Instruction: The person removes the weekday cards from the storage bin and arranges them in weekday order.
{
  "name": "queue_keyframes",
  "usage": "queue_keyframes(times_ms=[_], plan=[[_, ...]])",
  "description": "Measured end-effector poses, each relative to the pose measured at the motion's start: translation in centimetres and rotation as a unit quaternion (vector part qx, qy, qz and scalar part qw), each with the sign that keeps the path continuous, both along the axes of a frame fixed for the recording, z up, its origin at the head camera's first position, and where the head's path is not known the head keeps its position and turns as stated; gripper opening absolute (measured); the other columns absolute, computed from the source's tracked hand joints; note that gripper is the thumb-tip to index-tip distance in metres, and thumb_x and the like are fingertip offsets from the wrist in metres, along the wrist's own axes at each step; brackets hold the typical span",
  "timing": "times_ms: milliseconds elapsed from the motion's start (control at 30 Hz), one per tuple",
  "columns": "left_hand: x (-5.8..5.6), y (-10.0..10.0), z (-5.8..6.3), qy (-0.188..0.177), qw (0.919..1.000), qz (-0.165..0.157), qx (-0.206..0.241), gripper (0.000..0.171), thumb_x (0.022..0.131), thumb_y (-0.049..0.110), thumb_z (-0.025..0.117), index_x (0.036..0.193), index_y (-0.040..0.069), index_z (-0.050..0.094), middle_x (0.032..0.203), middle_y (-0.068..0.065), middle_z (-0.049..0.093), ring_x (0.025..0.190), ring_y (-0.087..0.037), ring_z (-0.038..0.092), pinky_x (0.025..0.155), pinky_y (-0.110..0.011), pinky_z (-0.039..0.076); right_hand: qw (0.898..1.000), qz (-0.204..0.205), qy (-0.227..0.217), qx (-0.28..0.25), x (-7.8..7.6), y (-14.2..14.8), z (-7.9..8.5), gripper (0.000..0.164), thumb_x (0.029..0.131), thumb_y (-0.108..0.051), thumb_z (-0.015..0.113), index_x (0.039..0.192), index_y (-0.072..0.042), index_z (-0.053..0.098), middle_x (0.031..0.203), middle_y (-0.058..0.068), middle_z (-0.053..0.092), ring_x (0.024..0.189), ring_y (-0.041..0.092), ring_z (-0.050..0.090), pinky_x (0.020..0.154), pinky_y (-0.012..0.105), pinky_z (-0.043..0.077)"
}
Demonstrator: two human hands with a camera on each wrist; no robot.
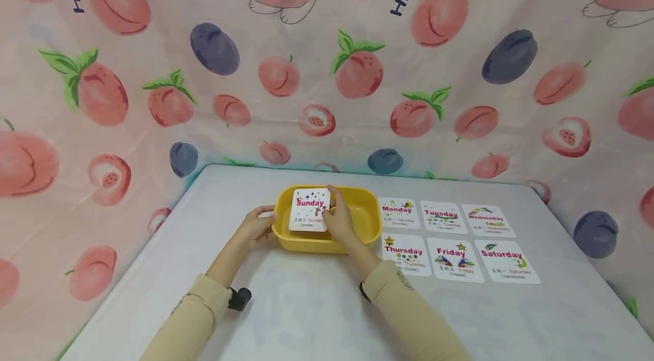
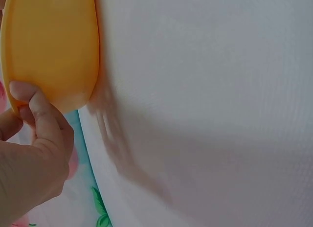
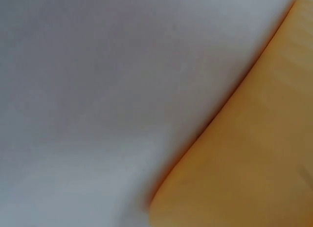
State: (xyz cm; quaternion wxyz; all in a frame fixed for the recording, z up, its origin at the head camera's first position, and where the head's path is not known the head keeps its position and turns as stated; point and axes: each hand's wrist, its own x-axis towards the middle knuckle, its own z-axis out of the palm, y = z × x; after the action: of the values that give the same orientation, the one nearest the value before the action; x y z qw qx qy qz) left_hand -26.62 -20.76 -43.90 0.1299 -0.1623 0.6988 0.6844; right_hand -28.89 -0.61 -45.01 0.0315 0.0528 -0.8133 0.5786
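Note:
In the head view, my right hand (image 1: 340, 220) pinches the right edge of a white square card (image 1: 309, 211) printed "Sunday". The card is held face-up over the left part of a yellow plastic basin (image 1: 313, 245). My left hand (image 1: 256, 226) grips the basin's left end; in the left wrist view its thumb and fingers (image 2: 41, 112) pinch the rim of the yellow basin (image 2: 54, 46). Only the outer wall of the yellow basin (image 3: 244, 163) and the tabletop show in the right wrist view, where the right hand is out of sight.
Right of the basin lie two rows of cards: Monday (image 1: 400, 220), Tuesday (image 1: 443, 222) and Wednesday (image 1: 487, 227) behind, Thursday (image 1: 406, 259), Friday (image 1: 452, 267) and Saturday (image 1: 506, 270) in front. A fruit-patterned cloth (image 1: 306, 66) hangs behind the white table (image 1: 306, 304).

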Motion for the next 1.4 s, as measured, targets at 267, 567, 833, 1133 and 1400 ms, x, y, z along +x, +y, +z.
queue_keyframes(times_ms=[267, 567, 833, 1133, 1400], plan=[[-0.4, -0.1, -0.3, 0.000, 1.0000, 0.001, 0.000, 0.043, 0.097, 0.010, 0.050, 0.138, 0.004, 0.039, 0.095, -0.008, 0.054, 0.065, -0.009, 0.056, 0.057, -0.019, 0.049, 0.998, 0.019, 0.026, -0.061, 0.3, 0.6, 1.0, 0.059, 0.086, 0.007, 0.047, 0.142, -0.010, 0.036, 0.086, 0.008, 0.043, 0.054, 0.011, 0.034, 0.047, 0.015, 0.030], [-0.2, 0.0, -0.5, 0.001, 1.0000, -0.006, -0.002, 0.043, 0.097, 0.010, 0.051, 0.138, 0.003, 0.039, 0.094, -0.006, 0.055, 0.063, -0.008, 0.056, 0.055, -0.019, 0.050, 0.996, 0.055, 0.004, -0.071, 1.2, 1.9, 1.7, 0.061, 0.086, 0.011, 0.047, 0.143, -0.008, 0.035, 0.083, 0.007, 0.042, 0.053, 0.010, 0.033, 0.049, 0.016, 0.032], [-0.1, 0.0, -0.7, 0.004, 0.9999, -0.015, 0.001, 0.044, 0.097, 0.011, 0.051, 0.139, 0.004, 0.037, 0.093, -0.005, 0.054, 0.063, -0.008, 0.055, 0.057, -0.019, 0.050, 0.997, 0.056, -0.035, -0.047, 2.3, 3.5, 2.4, 0.061, 0.090, 0.005, 0.049, 0.144, -0.019, 0.034, 0.094, 0.009, 0.047, 0.058, 0.013, 0.036, 0.054, 0.017, 0.035], [-0.2, -0.1, -0.3, 0.004, 0.9999, -0.016, 0.005, 0.043, 0.098, 0.009, 0.049, 0.139, 0.004, 0.037, 0.088, -0.003, 0.053, 0.062, -0.007, 0.053, 0.055, -0.018, 0.049, 0.994, 0.070, -0.078, -0.010, 3.6, 5.8, 3.9, 0.069, 0.090, 0.008, 0.048, 0.149, -0.021, 0.024, 0.126, 0.021, 0.046, 0.084, 0.021, 0.056, 0.066, 0.019, 0.047], [-0.3, -0.2, -0.4, 0.000, 0.9998, -0.010, 0.015, 0.044, 0.097, 0.009, 0.051, 0.139, 0.004, 0.037, 0.092, -0.004, 0.053, 0.062, -0.008, 0.053, 0.055, -0.018, 0.048, 0.989, 0.055, -0.140, -0.010, 5.0, 8.1, 4.9, 0.070, 0.087, 0.006, 0.056, 0.147, -0.020, 0.030, 0.125, 0.019, 0.049, 0.097, 0.023, 0.056, 0.080, 0.026, 0.054]])
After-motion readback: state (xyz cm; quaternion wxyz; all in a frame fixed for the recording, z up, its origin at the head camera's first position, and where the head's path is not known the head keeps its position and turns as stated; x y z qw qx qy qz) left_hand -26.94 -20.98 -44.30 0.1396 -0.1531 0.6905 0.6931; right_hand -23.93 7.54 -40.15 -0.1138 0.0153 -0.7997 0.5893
